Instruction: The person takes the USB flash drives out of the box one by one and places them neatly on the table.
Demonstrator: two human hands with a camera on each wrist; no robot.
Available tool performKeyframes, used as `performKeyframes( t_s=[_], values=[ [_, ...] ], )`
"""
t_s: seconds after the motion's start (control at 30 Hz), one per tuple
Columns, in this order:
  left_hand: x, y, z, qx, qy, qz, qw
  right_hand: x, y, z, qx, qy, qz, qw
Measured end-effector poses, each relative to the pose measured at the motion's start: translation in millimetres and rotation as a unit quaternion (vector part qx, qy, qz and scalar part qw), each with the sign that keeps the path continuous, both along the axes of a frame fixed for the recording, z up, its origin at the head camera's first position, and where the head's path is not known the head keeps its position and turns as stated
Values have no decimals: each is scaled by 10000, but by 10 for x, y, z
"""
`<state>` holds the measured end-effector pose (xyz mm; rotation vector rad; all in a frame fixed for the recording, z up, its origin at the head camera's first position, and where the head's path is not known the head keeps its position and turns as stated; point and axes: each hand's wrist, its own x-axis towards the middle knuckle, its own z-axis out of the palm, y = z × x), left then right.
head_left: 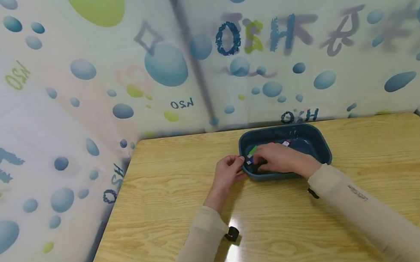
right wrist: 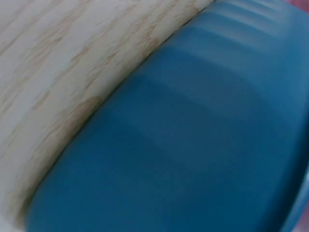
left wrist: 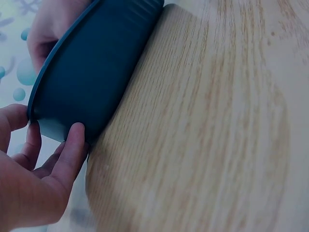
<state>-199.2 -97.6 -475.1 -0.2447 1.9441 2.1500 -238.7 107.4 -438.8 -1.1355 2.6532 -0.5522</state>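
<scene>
A dark blue plastic bin (head_left: 291,174) stands on the table. At its left end, my left hand (head_left: 228,172) holds the rim, with the thumb at the top edge. In the left wrist view, other fingers of that hand (left wrist: 43,183) press against the outer wall (left wrist: 91,72). My right hand (head_left: 277,158) reaches down into the bin, fingers bent, at a small blue USB stick (head_left: 250,161); I cannot tell whether they pinch it. A green USB stick (head_left: 252,151) lies beside it, and a red one with a white end (head_left: 286,143) lies farther right. The right wrist view shows mostly the bin's outer wall (right wrist: 169,135).
The wooden table (head_left: 168,174) extends on both sides of the bin and in front of it. Behind it hangs a pale patterned curtain (head_left: 197,89), close to the bin's far side. A small black device (head_left: 232,234) sits at the left cuff.
</scene>
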Motion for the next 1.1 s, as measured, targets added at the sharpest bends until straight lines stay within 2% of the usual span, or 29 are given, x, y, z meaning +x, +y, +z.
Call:
performKeyframes(
  t_s=[0.3, 0.8, 1.1],
  values=[
    [7, -3, 0, -78, 31, -21, 10000, 139, 231, 94, -292, 254, -507, 9980],
    [7, 1, -5, -159, 76, -17, 9998, 477, 571, 228, -561, 712, -974, 9911],
    [0, 7, -4, -174, -2, 15, 9998, 616, 788, 208, -621, 841, -1261, 9865]
  ],
)
